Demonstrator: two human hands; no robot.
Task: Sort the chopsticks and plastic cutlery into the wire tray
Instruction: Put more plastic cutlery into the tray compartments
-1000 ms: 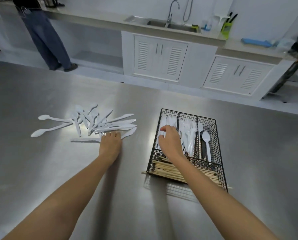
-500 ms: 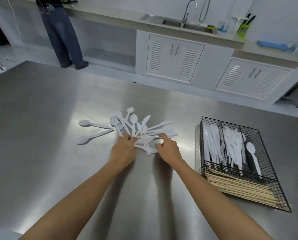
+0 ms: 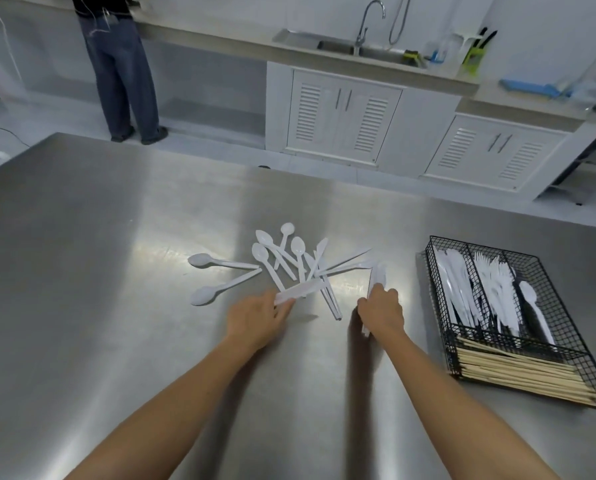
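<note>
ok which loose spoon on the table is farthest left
The spoon whose bowl points left, the upper of the two apart from the pile; the lower one ends slightly further right.

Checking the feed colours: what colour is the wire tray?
Black, seen in the head view: the wire tray is black mesh.

Plenty of bare desk point(image 3: 99, 306) to the left and up close. The loose cutlery pile point(image 3: 289, 261) clutters the middle, and the wire tray point(image 3: 566, 341) blocks the right edge. There's an open strip of steel between pile and tray, wide enough for a hand to slip through.
</note>
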